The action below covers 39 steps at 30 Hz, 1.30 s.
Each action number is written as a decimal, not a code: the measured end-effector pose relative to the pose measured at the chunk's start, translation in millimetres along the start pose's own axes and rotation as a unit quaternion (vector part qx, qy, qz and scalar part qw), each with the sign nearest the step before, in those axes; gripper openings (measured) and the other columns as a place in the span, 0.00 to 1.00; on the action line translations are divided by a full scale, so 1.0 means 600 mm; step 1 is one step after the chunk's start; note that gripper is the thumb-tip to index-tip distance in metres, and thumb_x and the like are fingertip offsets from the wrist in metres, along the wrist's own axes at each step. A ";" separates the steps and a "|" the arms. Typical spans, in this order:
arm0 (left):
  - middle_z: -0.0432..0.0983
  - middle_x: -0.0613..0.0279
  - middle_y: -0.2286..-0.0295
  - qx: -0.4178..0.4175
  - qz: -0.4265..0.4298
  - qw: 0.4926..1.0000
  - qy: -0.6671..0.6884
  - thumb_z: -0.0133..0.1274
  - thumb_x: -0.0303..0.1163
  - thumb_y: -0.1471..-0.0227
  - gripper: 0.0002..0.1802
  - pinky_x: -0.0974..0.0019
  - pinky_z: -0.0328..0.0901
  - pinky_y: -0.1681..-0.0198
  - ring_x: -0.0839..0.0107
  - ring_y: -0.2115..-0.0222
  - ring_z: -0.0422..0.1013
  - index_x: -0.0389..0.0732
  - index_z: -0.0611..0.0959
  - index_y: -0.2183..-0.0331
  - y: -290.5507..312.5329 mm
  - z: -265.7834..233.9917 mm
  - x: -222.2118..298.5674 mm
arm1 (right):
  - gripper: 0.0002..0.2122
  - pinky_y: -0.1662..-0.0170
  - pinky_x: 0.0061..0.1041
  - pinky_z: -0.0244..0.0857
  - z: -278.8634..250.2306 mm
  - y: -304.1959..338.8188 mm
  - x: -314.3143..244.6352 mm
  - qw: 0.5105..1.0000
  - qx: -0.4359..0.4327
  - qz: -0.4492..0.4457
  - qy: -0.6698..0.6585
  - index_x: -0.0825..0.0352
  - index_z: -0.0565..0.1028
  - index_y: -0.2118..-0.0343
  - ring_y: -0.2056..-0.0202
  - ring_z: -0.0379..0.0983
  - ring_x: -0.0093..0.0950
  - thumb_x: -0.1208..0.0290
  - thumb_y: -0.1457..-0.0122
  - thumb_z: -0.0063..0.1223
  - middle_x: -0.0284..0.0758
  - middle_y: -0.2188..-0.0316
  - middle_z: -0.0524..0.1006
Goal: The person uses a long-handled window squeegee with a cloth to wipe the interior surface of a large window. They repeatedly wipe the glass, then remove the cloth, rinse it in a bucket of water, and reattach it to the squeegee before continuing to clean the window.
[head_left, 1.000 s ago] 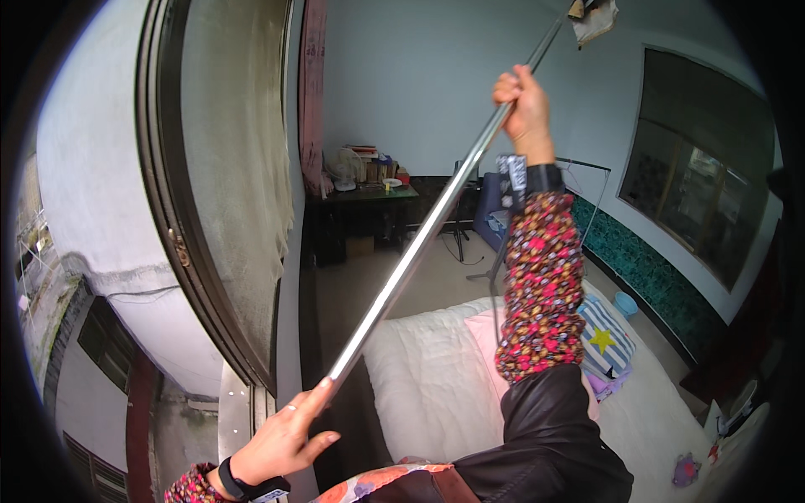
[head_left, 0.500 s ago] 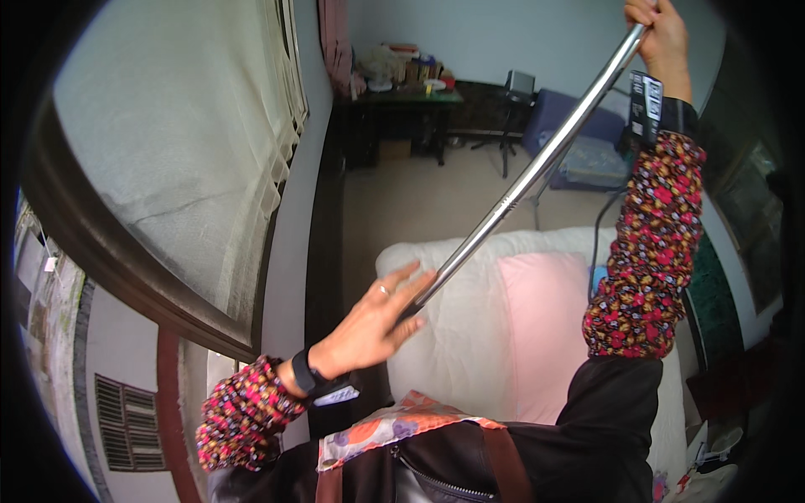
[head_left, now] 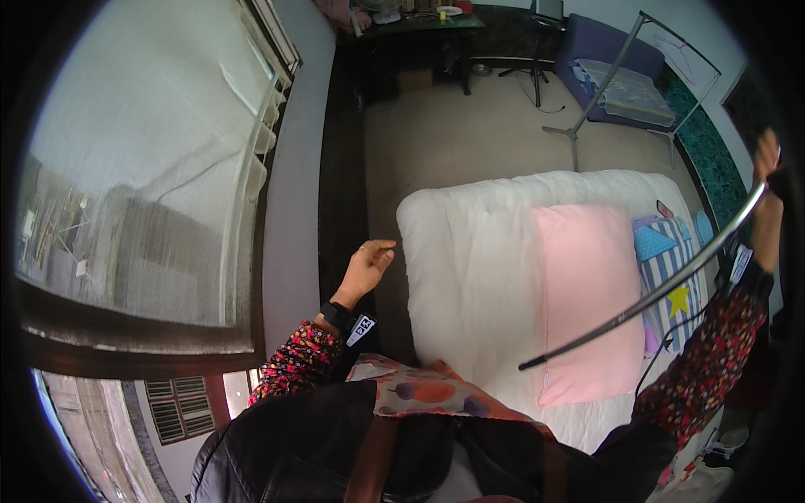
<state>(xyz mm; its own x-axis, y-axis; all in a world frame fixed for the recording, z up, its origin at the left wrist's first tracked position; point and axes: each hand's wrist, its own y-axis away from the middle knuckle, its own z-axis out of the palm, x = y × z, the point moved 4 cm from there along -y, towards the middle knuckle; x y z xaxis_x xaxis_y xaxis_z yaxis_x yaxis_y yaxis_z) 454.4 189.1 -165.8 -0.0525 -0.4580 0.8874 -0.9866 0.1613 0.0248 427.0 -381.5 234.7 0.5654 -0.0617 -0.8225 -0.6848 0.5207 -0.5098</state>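
Pole [head_left: 658,296] slants above the pillow [head_left: 587,285], apparently gripped by the right hand [head_left: 766,159], while the left hand [head_left: 366,270] is empty with fingers loosely curled; one-handed holding seems the step, and the next move likely calls for a steady grip.

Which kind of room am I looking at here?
Most likely a bedroom in a home: there is a bed with a thick white cover, a pink pillow lying on it, and a clothes rack beyond its far end.
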 end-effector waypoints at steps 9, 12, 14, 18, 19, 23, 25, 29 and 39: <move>0.78 0.59 0.71 -0.101 0.063 0.991 -0.059 0.52 0.33 0.45 0.12 0.71 0.67 0.66 0.74 0.71 0.72 0.37 0.80 0.60 0.023 0.043 0.066 | 0.14 0.88 0.12 0.39 -0.088 0.316 0.007 0.968 0.125 -0.020 0.218 0.64 0.70 0.54 0.89 0.47 0.08 0.60 0.35 0.42 0.18 0.88 0.54; 0.78 0.58 0.70 -0.090 0.108 0.989 -0.042 0.52 0.34 0.44 0.13 0.70 0.67 0.66 0.74 0.70 0.73 0.36 0.80 0.60 0.028 0.034 0.038 | 0.10 0.87 0.13 0.37 -0.115 0.410 0.038 0.967 0.131 0.014 0.219 0.60 0.68 0.65 0.89 0.47 0.09 0.59 0.36 0.45 0.18 0.88 0.54; 0.78 0.58 0.70 -0.062 0.111 0.991 -0.031 0.52 0.34 0.44 0.13 0.70 0.67 0.65 0.74 0.70 0.74 0.36 0.80 0.60 0.022 0.026 0.016 | 0.10 0.87 0.13 0.38 -0.127 0.468 0.070 0.975 0.128 0.012 0.182 0.59 0.65 0.70 0.89 0.47 0.09 0.60 0.36 0.46 0.18 0.88 0.54; 0.78 0.59 0.69 -0.021 0.093 0.995 0.005 0.51 0.35 0.44 0.14 0.70 0.67 0.64 0.74 0.69 0.73 0.34 0.80 0.60 0.008 0.019 -0.010 | 0.11 0.87 0.12 0.44 -0.146 0.573 0.099 0.971 0.109 0.065 0.204 0.60 0.64 0.69 0.88 0.52 0.10 0.58 0.36 0.44 0.20 0.86 0.58; 0.78 0.59 0.69 -0.033 0.078 0.996 0.017 0.51 0.35 0.44 0.14 0.71 0.67 0.64 0.74 0.69 0.73 0.34 0.80 0.60 0.004 0.022 -0.013 | 0.10 0.86 0.12 0.48 -0.149 0.595 0.098 0.965 0.122 0.081 0.219 0.60 0.65 0.68 0.87 0.54 0.11 0.60 0.36 0.44 0.21 0.84 0.60; 0.78 0.61 0.69 -0.042 0.068 0.995 0.061 0.51 0.35 0.43 0.15 0.72 0.66 0.63 0.75 0.69 0.72 0.33 0.79 0.60 0.008 0.032 0.003 | 0.08 0.86 0.12 0.43 -0.127 0.717 0.120 0.953 0.171 0.187 0.168 0.59 0.66 0.72 0.87 0.50 0.09 0.64 0.38 0.48 0.18 0.86 0.58; 0.78 0.62 0.70 -0.052 0.078 0.993 0.066 0.51 0.36 0.43 0.15 0.72 0.66 0.63 0.76 0.68 0.72 0.33 0.79 0.60 0.014 0.039 0.016 | 0.10 0.85 0.13 0.43 -0.109 0.776 0.122 0.942 0.187 0.207 0.184 0.59 0.67 0.76 0.87 0.50 0.09 0.64 0.39 0.50 0.18 0.86 0.58; 0.78 0.63 0.70 -0.080 0.109 0.987 0.084 0.51 0.36 0.43 0.16 0.72 0.66 0.63 0.76 0.68 0.72 0.33 0.79 0.60 0.022 0.057 0.034 | 0.15 0.80 0.17 0.46 -0.084 0.895 0.131 0.909 0.176 0.265 0.268 0.64 0.67 0.82 0.82 0.52 0.12 0.66 0.41 0.53 0.19 0.85 0.61; 0.78 0.63 0.70 -0.101 0.144 0.972 0.158 0.51 0.35 0.43 0.14 0.71 0.66 0.63 0.78 0.69 0.70 0.35 0.78 0.58 0.006 0.070 0.015 | 0.20 0.82 0.24 0.44 -0.060 1.020 0.193 0.875 0.129 0.322 0.338 0.67 0.63 0.86 0.83 0.49 0.15 0.64 0.45 0.58 0.22 0.89 0.56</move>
<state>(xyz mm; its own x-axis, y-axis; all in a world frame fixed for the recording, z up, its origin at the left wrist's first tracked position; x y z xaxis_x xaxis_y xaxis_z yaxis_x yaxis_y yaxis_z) 443.6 148.7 -177.1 -0.2406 -0.0828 0.9671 -0.8860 0.4256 -0.1840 56.9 -100.5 -181.4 -0.3603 -0.1301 -0.9237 -0.5859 0.8021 0.1155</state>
